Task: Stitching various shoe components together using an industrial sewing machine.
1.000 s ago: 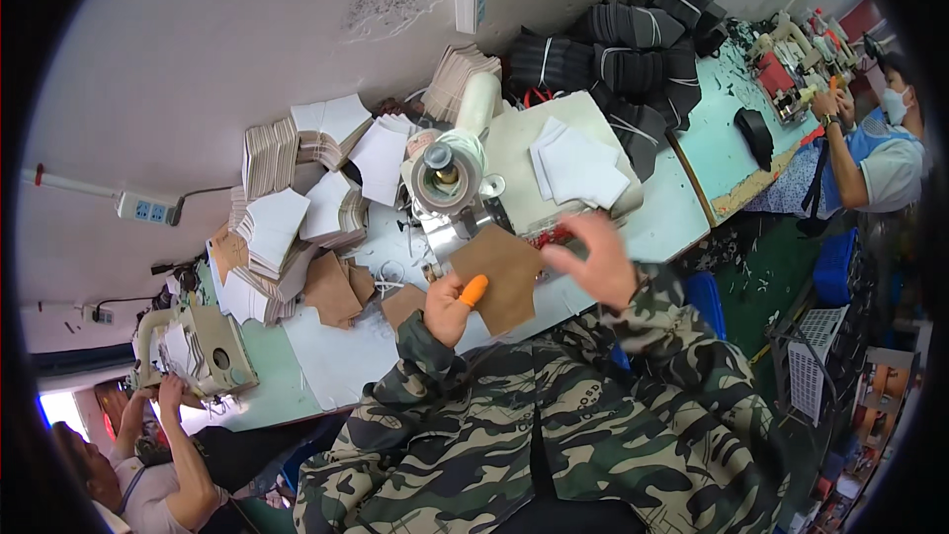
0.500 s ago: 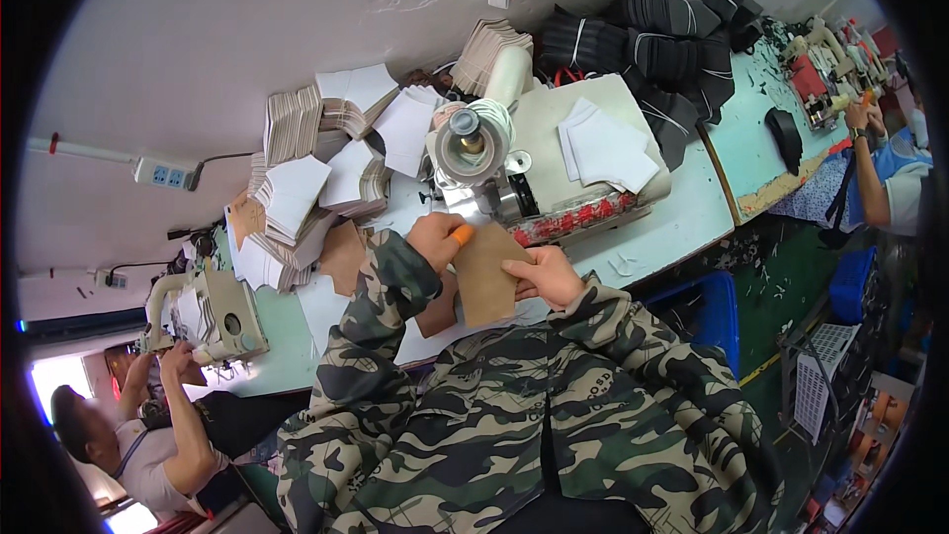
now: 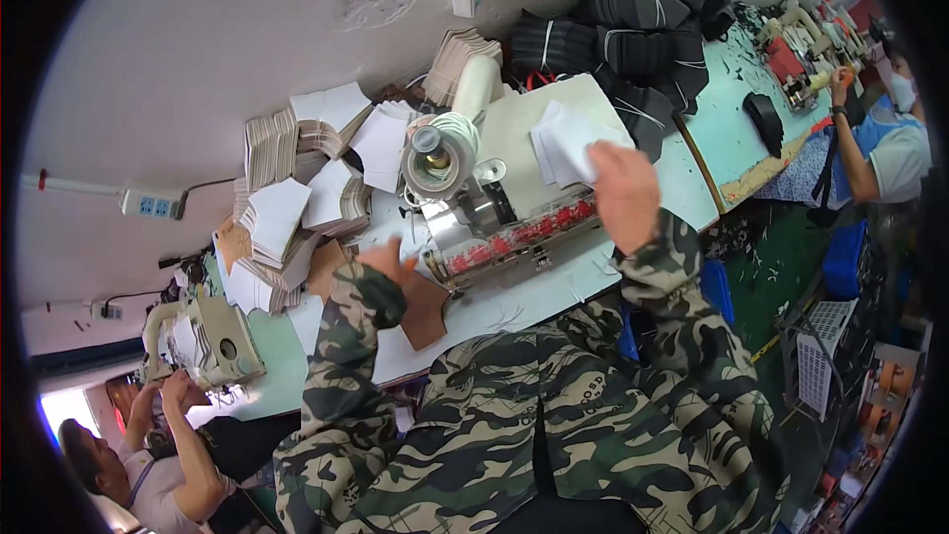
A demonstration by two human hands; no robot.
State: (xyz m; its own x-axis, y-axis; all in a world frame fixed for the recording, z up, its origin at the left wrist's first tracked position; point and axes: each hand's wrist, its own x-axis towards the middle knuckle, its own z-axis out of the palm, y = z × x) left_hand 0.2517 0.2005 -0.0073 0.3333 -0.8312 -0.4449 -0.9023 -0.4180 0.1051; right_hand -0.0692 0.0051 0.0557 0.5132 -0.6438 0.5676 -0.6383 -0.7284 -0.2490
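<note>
I monitor one half-curled right hand (image 3: 629, 196) at one white stack (image 3: 563, 143) and one blurred left hand (image 3: 384, 259), opening unclear, beside one brown piece (image 3: 425, 314); I cannot tell either grip.

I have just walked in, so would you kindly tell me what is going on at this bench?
A person in a camouflage jacket is at a machine. Their right hand is at the loose white pieces on top of it; blur hides any grip. Their left hand, also blurred, is by the brown pieces at the machine's left. White-topped stacks lie farther left, tied dark bundles behind right. Co-workers flank the bench.
</note>
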